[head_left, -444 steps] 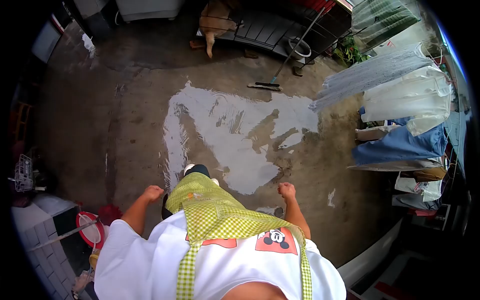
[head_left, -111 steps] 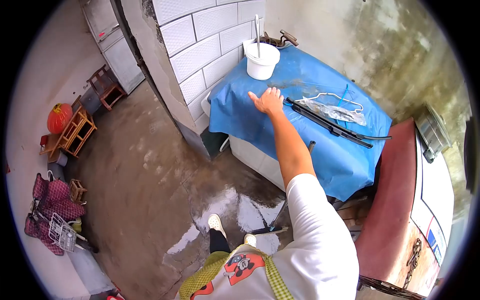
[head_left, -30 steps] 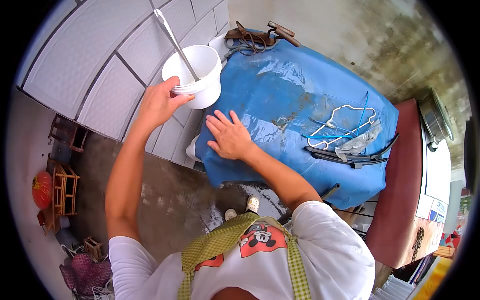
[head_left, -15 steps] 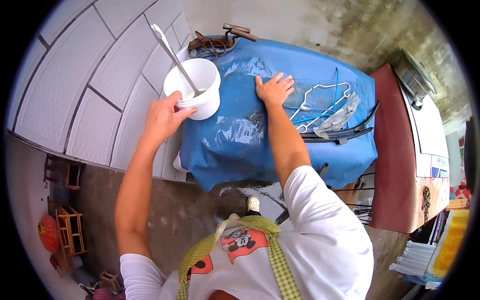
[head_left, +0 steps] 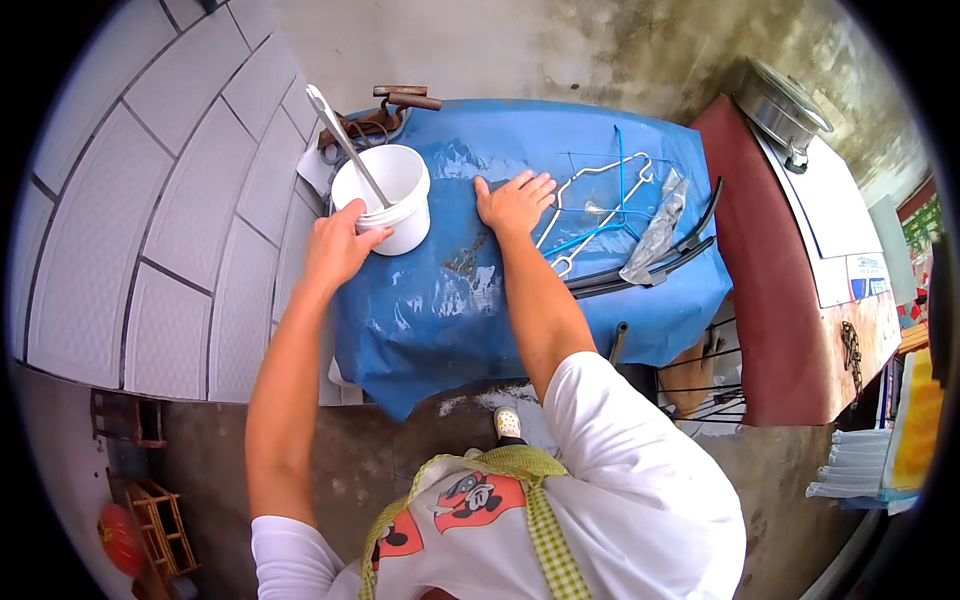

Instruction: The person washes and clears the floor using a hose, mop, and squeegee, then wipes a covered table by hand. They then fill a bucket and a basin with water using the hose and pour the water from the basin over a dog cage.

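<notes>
My left hand [head_left: 338,247] grips the near left rim of a white bucket [head_left: 410,222]. A long-handled metal utensil [head_left: 350,150] leans inside the bucket, its handle rising past the rim. The bucket is at the left end of a surface under a blue cover [head_left: 440,320]. My right hand [head_left: 515,204] lies palm down with fingers spread on the cover. Just right of it are white and blue hangers [head_left: 622,190], a crumpled clear plastic bag [head_left: 655,235] and black wiper blades [head_left: 690,250].
Rusty metal tools [head_left: 385,122] lie at the back left, beside the tiled wall [head_left: 190,210]. On the right stand a red-covered surface [head_left: 760,300] and a metal pot [head_left: 782,105]. Wooden chairs [head_left: 160,520] and a red round object [head_left: 120,538] are at the lower left.
Since the first frame the view has gone from the wet floor to the blue cover. My left hand has taken hold of the bucket. My right hand has shifted across the cover toward the hangers.
</notes>
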`<action>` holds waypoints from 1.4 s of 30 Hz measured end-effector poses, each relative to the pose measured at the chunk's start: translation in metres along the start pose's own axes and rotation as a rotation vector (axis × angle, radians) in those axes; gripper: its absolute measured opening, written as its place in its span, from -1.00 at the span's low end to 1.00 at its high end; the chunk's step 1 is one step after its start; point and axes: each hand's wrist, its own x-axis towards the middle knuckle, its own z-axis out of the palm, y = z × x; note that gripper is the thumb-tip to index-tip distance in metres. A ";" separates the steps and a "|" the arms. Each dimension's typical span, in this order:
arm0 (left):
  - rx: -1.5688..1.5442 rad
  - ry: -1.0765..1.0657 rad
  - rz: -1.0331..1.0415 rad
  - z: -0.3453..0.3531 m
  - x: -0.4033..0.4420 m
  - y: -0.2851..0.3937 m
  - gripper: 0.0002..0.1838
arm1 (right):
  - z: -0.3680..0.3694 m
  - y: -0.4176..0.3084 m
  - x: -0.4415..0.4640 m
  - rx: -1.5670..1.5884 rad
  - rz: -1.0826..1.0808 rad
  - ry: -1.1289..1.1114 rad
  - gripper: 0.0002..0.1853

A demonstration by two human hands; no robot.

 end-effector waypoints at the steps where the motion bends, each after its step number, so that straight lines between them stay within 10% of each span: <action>1: 0.018 0.036 0.025 0.000 0.006 -0.001 -0.64 | -0.005 0.000 -0.008 0.000 -0.120 -0.025 -0.12; 6: -0.034 0.049 0.012 0.010 0.014 -0.006 -0.66 | -0.019 -0.005 -0.124 0.060 -0.680 -0.264 -0.19; 15: -0.073 0.021 -0.090 -0.010 -0.033 -0.007 -0.16 | -0.002 0.006 0.013 -0.020 0.033 0.067 -0.22; 21: -0.453 0.357 -0.137 0.021 -0.068 -0.021 -0.37 | -0.029 0.002 -0.174 0.074 -0.938 -0.207 -0.21; 23: -0.536 0.337 -0.150 0.029 -0.076 -0.022 -0.43 | -0.019 0.011 -0.162 0.163 -0.977 -0.262 -0.19; 27: -0.573 0.391 -0.125 0.034 -0.112 -0.028 -0.54 | -0.032 0.023 -0.065 -0.026 -0.360 -0.069 -0.20; 30: -0.579 0.417 -0.147 0.041 -0.133 -0.040 -0.74 | -0.017 0.005 -0.084 -0.056 -0.414 -0.076 -0.21; 32: -0.593 0.437 -0.156 0.045 -0.132 -0.041 -0.76 | -0.021 -0.006 -0.151 0.061 -0.936 -0.171 -0.23; 35: -0.493 0.465 -0.033 0.041 -0.116 -0.027 -0.80 | -0.035 0.008 -0.195 0.271 -1.109 -0.242 -0.34; 42: -0.110 0.060 0.615 0.099 -0.024 0.119 -0.60 | -0.098 0.108 -0.148 0.985 -0.163 0.148 -0.77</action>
